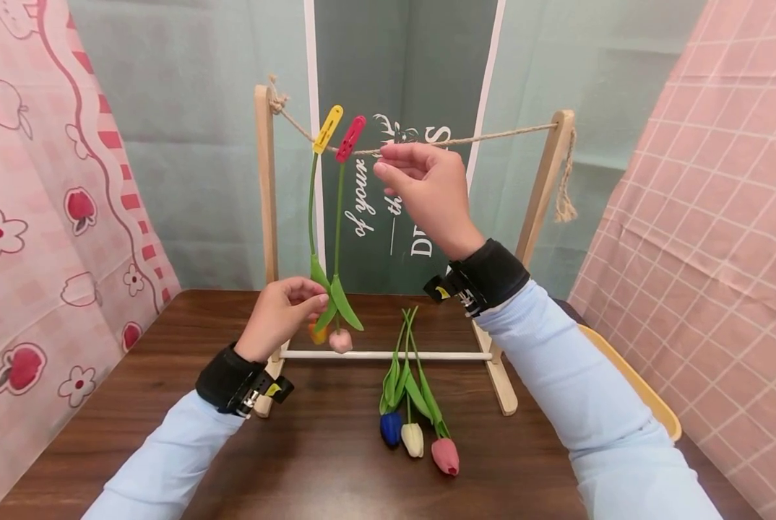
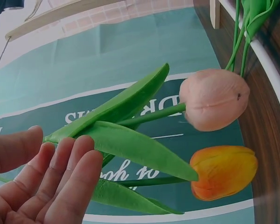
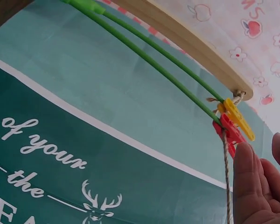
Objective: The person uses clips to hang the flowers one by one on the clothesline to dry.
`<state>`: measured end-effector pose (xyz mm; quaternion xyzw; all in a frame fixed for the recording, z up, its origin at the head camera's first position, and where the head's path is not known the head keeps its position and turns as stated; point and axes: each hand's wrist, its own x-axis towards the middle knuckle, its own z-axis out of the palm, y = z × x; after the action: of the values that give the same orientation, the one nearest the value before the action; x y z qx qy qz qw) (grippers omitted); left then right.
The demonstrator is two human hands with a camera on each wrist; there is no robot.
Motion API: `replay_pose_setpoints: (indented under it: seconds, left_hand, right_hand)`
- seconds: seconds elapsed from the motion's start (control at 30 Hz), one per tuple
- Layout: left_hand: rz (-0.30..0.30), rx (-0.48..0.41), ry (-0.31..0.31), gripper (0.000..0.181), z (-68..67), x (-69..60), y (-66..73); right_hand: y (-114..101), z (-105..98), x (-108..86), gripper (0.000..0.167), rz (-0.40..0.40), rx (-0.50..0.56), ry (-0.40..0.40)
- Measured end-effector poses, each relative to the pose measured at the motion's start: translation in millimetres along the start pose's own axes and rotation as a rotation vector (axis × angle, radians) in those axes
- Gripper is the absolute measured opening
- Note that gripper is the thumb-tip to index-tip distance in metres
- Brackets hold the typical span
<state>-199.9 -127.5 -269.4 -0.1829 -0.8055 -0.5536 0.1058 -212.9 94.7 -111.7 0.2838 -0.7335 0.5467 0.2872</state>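
Two artificial tulips hang head down from a twine line [image 1: 492, 136]. A yellow clothespin [image 1: 327, 130] clips one stem and a red clothespin [image 1: 350, 139] the other. The lower blooms are a pale pink tulip [image 2: 214, 99] and an orange-yellow tulip [image 2: 224, 172]. My left hand [image 1: 284, 318] is beside their green leaves [image 2: 140, 147], thumb apart from the fingers; whether the fingertips touch a leaf I cannot tell. My right hand [image 1: 430, 188] is at the line just right of the red clothespin, its fingers loosely bent with nothing between them and the thumb.
A wooden frame [image 1: 267, 188] with a white bottom bar [image 1: 362, 354] carries the line. On the brown table [image 1: 232, 462] lie a blue tulip [image 1: 391, 429], a white tulip [image 1: 412, 440] and a pink tulip [image 1: 445, 456]. A yellow tray [image 1: 641, 386] is partly behind my right arm.
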Motion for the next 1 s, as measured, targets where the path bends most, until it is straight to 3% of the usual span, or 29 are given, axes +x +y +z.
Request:
replay_pose_setpoints:
  seconds: [0.5, 0.8, 1.0]
  left_hand:
    - [-0.015, -0.042, -0.019, 0.017, 1.5, -7.1, -4.2]
    - [-0.038, -0.023, -0.022, 0.019, 0.8, -12.2, -3.7]
    - [-0.046, -0.023, -0.033, 0.017, 3.0, -15.5, -6.4]
  right_hand:
    - [22.8, -17.3, -25.2, 0.023, 0.007, -0.005, -0.006]
    - [33.7, -25.0, -41.0, 0.022, 0.031, 0.046, -0.019]
    - [41.5, -30.9, -51.3, 0.023, 0.041, 0.017, -0.023]
